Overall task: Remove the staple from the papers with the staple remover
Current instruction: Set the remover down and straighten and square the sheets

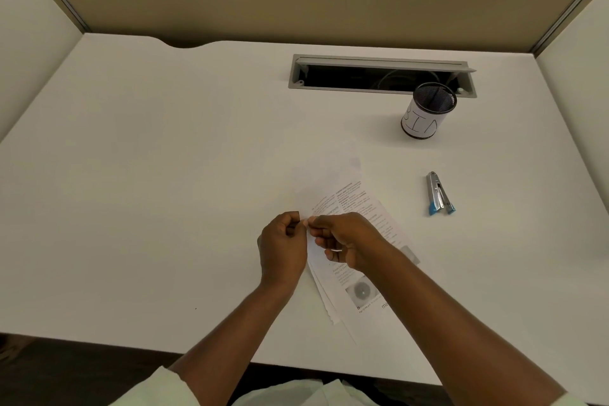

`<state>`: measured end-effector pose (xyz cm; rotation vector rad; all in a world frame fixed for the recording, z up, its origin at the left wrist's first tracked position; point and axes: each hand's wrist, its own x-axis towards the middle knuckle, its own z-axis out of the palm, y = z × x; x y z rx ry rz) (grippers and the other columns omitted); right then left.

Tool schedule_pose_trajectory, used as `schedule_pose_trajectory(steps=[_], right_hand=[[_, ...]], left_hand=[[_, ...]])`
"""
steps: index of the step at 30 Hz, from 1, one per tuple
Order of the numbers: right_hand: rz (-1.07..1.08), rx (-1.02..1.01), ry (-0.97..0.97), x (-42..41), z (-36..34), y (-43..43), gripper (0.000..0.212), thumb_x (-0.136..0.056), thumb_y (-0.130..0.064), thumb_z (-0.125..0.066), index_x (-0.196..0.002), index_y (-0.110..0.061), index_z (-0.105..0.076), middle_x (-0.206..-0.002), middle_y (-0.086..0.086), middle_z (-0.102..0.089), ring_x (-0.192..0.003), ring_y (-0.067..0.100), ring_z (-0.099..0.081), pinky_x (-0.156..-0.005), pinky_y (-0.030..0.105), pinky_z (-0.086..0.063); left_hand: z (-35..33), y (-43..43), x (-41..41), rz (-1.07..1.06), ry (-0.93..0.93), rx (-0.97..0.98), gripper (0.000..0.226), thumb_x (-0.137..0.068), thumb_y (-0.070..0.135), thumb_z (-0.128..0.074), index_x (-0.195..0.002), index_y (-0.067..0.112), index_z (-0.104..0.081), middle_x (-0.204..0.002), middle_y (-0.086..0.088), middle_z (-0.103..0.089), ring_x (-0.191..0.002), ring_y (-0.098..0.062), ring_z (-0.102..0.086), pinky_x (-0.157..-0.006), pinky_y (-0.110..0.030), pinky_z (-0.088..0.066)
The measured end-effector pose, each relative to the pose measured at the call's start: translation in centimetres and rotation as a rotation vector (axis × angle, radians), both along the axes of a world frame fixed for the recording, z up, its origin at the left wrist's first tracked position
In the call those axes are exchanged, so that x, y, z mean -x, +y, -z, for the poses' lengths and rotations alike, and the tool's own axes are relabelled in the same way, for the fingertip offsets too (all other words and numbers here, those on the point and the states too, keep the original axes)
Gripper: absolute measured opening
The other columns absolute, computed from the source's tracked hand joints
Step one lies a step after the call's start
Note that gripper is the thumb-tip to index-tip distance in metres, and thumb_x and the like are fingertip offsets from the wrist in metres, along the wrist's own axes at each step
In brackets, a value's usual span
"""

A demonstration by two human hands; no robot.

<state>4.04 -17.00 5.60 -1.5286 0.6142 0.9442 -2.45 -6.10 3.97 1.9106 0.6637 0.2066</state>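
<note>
A small stack of printed papers lies on the white desk, slanting from the middle toward the near right. My left hand and my right hand meet over the papers' left corner, fingertips pinched together at the edge. The staple itself is too small to make out. The metal staple remover with blue tips rests on the desk well to the right of both hands, untouched.
A black mesh cup wrapped in a white label stands at the back right. Behind it runs an open grey cable slot. Beige partition walls enclose the desk on three sides.
</note>
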Motion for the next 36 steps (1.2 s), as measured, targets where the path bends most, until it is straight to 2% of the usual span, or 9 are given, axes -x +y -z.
schedule_pose_trajectory(steps=[5, 9, 16, 21, 26, 29, 31, 33, 36], right_hand=[[-0.051, 0.060, -0.149, 0.4, 0.3, 0.2, 0.015, -0.088, -0.023, -0.072, -0.087, -0.009, -0.074, -0.080, 0.003, -0.073, -0.074, 0.014, -0.064, -0.061, 0.026, -0.049], [-0.119, 0.172, -0.456, 1.7, 1.4, 0.4, 0.016, -0.088, -0.021, -0.069, -0.085, -0.005, -0.072, -0.075, 0.004, -0.070, -0.066, 0.012, -0.058, -0.057, 0.024, -0.047], [-0.199, 0.331, -0.848, 2.6, 2.3, 0.3, 0.010, -0.087, -0.023, -0.067, -0.079, -0.018, -0.066, -0.071, -0.004, -0.068, -0.065, 0.009, -0.061, -0.062, 0.022, -0.049], [-0.115, 0.235, -0.741, 2.1, 2.8, -0.5, 0.009, -0.092, -0.029, -0.066, -0.087, -0.022, -0.069, -0.082, -0.007, -0.073, -0.079, 0.010, -0.068, -0.072, 0.026, -0.055], [-0.029, 0.215, -0.659, 1.4, 3.5, -1.9, 0.009, -0.092, -0.031, -0.065, -0.086, -0.025, -0.069, -0.083, -0.006, -0.074, -0.083, 0.012, -0.070, -0.078, 0.033, -0.058], [-0.011, 0.221, -0.640, 0.9, 3.8, -2.5, 0.010, -0.092, -0.033, -0.064, -0.085, -0.026, -0.067, -0.084, -0.006, -0.074, -0.085, 0.014, -0.070, -0.080, 0.037, -0.059], [-0.002, 0.227, -0.624, 0.5, 4.1, -3.0, 0.011, -0.093, -0.033, -0.064, -0.086, -0.025, -0.067, -0.085, -0.006, -0.074, -0.085, 0.015, -0.070, -0.082, 0.040, -0.059], [0.022, 0.214, -0.589, 0.2, 4.3, -3.3, 0.011, -0.093, -0.031, -0.064, -0.086, -0.022, -0.068, -0.086, -0.004, -0.075, -0.086, 0.018, -0.071, -0.085, 0.043, -0.059], [0.079, 0.156, -0.540, -0.1, 4.6, -3.6, 0.011, -0.093, -0.025, -0.065, -0.087, -0.018, -0.069, -0.088, -0.001, -0.076, -0.088, 0.019, -0.073, -0.087, 0.042, -0.060]], left_hand=[[0.3, 0.2, 0.0, -0.012, 0.046, 0.066, 0.013, -0.094, 0.016, -0.067, -0.083, 0.012, -0.073, -0.077, -0.002, -0.074, -0.074, -0.020, -0.069, -0.071, -0.029, -0.058], [0.8, 0.5, -0.6, -0.052, 0.172, 0.225, 0.029, -0.093, 0.024, -0.067, -0.075, 0.001, -0.066, -0.077, -0.022, -0.070, -0.074, -0.040, -0.067, -0.067, -0.044, -0.057], [1.0, 1.0, -1.4, -0.039, 0.281, 0.204, 0.032, -0.093, 0.023, -0.065, -0.079, -0.007, -0.064, -0.079, -0.023, -0.072, -0.074, -0.036, -0.073, -0.066, -0.043, -0.059], [1.7, 1.4, -1.8, -0.047, 0.320, 0.199, 0.031, -0.094, 0.024, -0.067, -0.084, -0.005, -0.068, -0.082, -0.017, -0.075, -0.074, -0.030, -0.073, -0.051, -0.025, -0.056], [2.3, 2.2, -3.4, -0.017, 0.316, 0.111, 0.028, -0.094, 0.025, -0.066, -0.077, 0.004, -0.068, -0.076, -0.009, -0.075, -0.072, -0.032, -0.073, -0.066, -0.044, -0.063], [2.8, 2.9, -4.9, -0.021, 0.277, -0.003, 0.019, -0.092, 0.024, -0.066, -0.083, 0.008, -0.068, -0.074, -0.003, -0.071, -0.078, -0.029, -0.070, -0.066, -0.035, -0.055], [2.9, 2.9, -5.6, -0.015, 0.251, -0.061, 0.021, -0.091, 0.023, -0.068, -0.108, 0.012, -0.065, -0.092, -0.002, -0.070, -0.093, -0.026, -0.068, -0.076, -0.031, -0.051], [3.4, 2.6, -5.6, 0.045, 0.202, -0.185, 0.053, -0.090, 0.027, -0.071, -0.138, 0.014, -0.050, -0.123, -0.009, -0.062, -0.110, -0.024, -0.060, -0.090, -0.034, -0.052], [4.3, 1.8, -4.7, 0.240, 0.059, -0.543, 0.072, -0.091, 0.039, -0.066, -0.152, 0.011, -0.039, -0.152, -0.016, -0.043, -0.138, -0.030, -0.043, -0.112, -0.045, -0.041]])
